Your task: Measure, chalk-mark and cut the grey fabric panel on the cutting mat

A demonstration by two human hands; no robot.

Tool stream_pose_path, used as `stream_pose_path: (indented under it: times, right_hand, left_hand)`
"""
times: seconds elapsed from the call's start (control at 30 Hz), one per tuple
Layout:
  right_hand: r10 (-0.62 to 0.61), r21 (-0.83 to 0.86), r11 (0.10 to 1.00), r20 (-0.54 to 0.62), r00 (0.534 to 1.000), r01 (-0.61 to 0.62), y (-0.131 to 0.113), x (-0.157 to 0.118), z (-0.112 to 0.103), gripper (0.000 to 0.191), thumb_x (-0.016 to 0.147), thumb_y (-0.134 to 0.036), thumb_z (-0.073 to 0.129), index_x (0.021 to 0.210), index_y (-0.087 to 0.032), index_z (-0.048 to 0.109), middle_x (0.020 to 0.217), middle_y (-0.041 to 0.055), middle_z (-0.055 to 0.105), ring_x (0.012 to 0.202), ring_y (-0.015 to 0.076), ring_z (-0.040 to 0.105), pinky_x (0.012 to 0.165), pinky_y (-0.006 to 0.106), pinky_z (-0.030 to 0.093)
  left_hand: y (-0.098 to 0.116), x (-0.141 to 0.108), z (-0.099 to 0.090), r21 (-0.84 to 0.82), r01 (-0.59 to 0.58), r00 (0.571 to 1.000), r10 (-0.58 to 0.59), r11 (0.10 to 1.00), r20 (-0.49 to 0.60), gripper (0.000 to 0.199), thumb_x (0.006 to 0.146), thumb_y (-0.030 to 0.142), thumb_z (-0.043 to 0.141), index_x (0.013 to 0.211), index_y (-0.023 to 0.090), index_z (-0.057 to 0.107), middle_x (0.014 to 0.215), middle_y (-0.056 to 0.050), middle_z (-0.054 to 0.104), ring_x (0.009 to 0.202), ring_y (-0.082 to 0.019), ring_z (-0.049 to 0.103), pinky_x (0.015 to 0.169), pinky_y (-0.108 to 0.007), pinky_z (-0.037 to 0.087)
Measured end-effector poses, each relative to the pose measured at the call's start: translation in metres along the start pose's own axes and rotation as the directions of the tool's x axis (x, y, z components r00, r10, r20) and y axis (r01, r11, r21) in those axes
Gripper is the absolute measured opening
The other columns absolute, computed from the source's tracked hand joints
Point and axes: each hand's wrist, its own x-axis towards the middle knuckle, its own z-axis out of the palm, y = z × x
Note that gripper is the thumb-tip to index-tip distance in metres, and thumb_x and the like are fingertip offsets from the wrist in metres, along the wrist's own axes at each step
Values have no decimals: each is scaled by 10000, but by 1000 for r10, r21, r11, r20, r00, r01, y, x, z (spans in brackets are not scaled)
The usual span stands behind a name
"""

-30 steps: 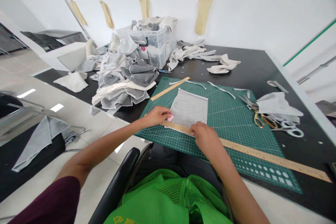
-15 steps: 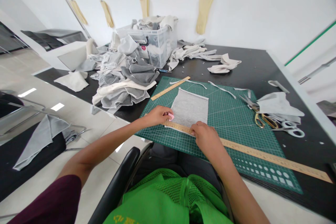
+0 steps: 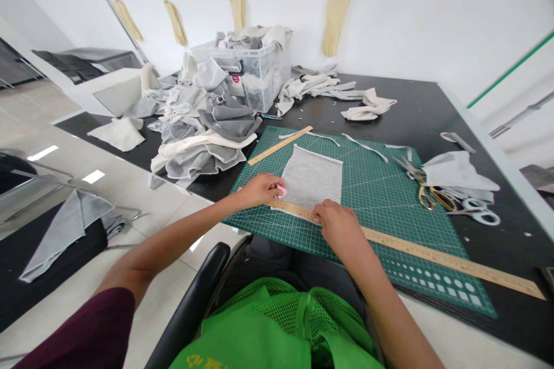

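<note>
A piece of light grey cloth lies flat on a green cutting mat. Across its near edge runs a long wooden ruler, reaching well past the mat on the right. My left hand is closed in a pinch on a small pink piece of tailor's chalk at the cloth's left side, just above the ruler. With its fingers bent together, my right hand grips the ruler near the cloth's lower right corner; the thumb is partly hidden.
A shorter wooden ruler and thin cloth strips lie at the mat's far side. Scissors and cloth scraps are at the right. A heap of grey cloth and a clear plastic bin full of cloth stand at the back left.
Both hands, the chalk, the ruler and the cloth keep their places. The view has shifted very slightly.
</note>
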Motion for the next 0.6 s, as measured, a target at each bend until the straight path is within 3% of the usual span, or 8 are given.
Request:
stream_pose_path:
  times: [0.6]
  right_hand:
    - [-11, 9, 1000, -36, 999, 11, 1, 0, 2, 216, 943, -95, 491, 913, -202, 677, 999, 59, 673, 972, 216, 615, 729, 325, 288]
  left_hand:
    - [0, 1, -2, -121, 74, 996, -67, 990, 59, 187, 839, 305, 694, 918, 160, 782, 660, 14, 670, 611, -110, 562, 571, -219, 342]
